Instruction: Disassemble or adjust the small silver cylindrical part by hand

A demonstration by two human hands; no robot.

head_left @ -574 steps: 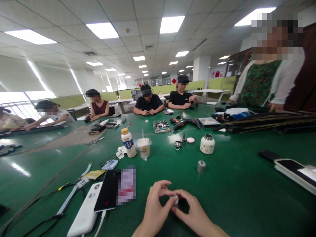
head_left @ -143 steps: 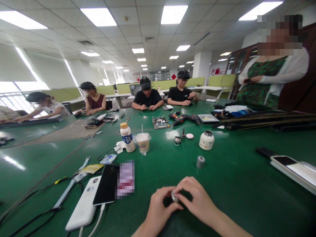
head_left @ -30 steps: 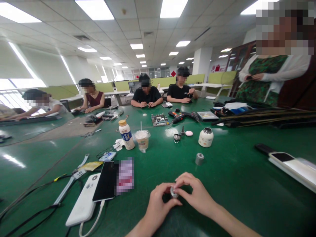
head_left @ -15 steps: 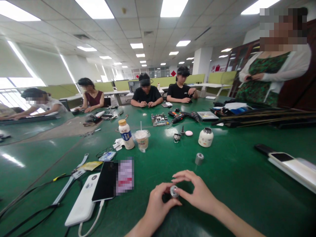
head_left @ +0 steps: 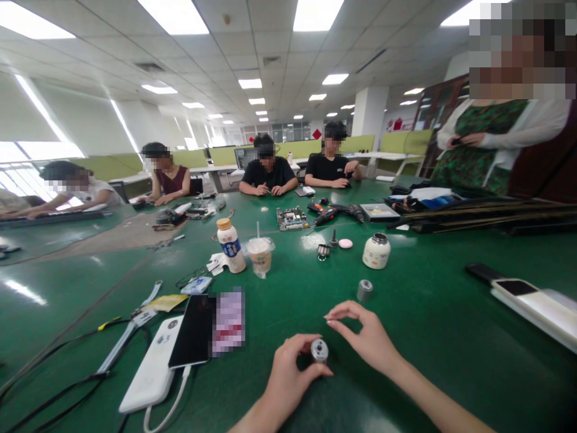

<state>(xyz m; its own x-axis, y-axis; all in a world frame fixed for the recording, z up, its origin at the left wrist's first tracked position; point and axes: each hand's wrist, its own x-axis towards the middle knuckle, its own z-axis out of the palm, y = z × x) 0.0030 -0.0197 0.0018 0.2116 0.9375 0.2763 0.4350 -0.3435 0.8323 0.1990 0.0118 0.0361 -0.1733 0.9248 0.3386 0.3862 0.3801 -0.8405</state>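
I was at a green bench (head_left: 419,361), both hands close to its near edge. My left hand (head_left: 288,364) held a small silver cylinder (head_left: 320,352), its fingers clamped on the sides, index finger above and thumb below. The round end, marked with small dark holes, faced up towards me; the side grip seemed meant to leave that end uncovered and steady. I could not tell whether the cylinder also rested on the bench.

My right hand (head_left: 372,334) hung just beyond and to the right, apart from the cylinder. Its thumb and index fingertips were brought almost together; whether they pinched something tiny was too small to tell.

Farther from the near edge, a larger metal cylinder (head_left: 365,291) stood upright on its own, probably within easy reach. Behind it was a white jar (head_left: 375,252) with an open metal neck. Towards the left edge stood a bottle (head_left: 231,248) and a lidded cup (head_left: 260,257) with a straw, perhaps set there to keep drinks away from my hands. Nearer me on that side lay a white power bank (head_left: 151,367), with a black phone (head_left: 192,334) just beside it.
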